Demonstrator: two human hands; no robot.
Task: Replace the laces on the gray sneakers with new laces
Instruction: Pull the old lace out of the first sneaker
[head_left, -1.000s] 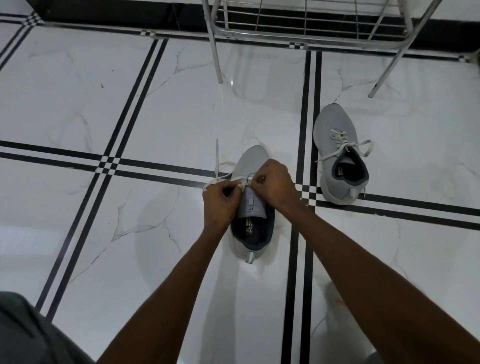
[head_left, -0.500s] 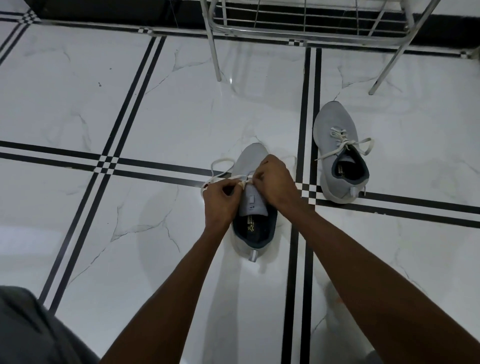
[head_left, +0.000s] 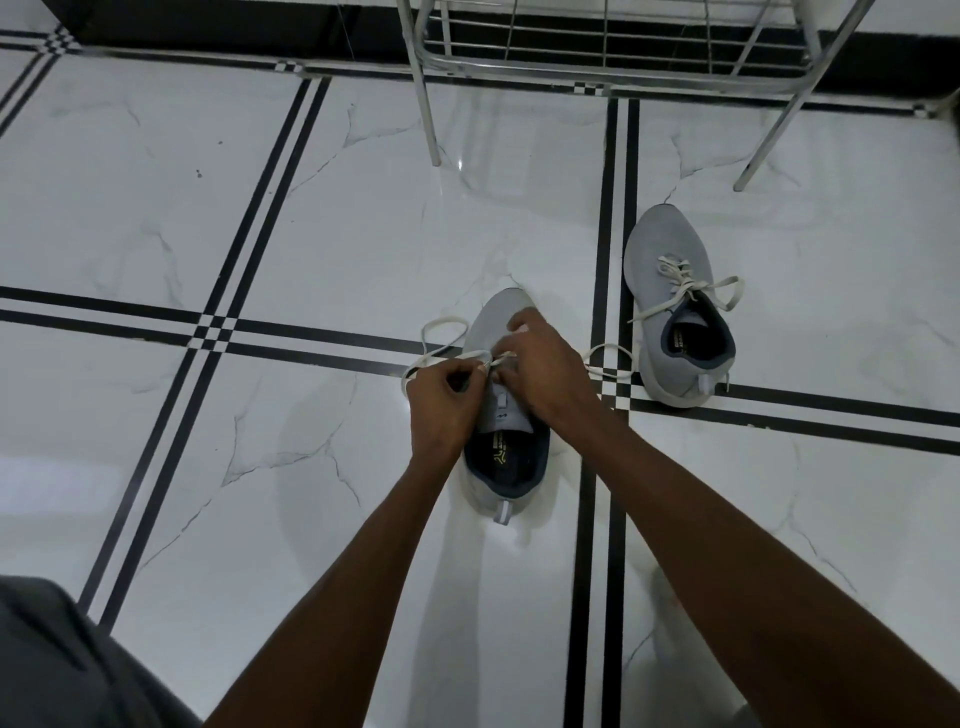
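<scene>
Legible markings: none.
Printed marks on the insoles of the near sneaker and far sneaker are too blurred to read.

We find open tiled floor across the whole left side and in the near foreground on both sides of the arms. Ahead, the metal rack stands on two visible legs; the floor between them is open. To the right, the second sneaker lies well apart from the near sneaker, leaving a passable strip between them, partly crossed by a loose lace end. On the left, a lace loop lies on the floor just beside the near sneaker's toe.
</scene>
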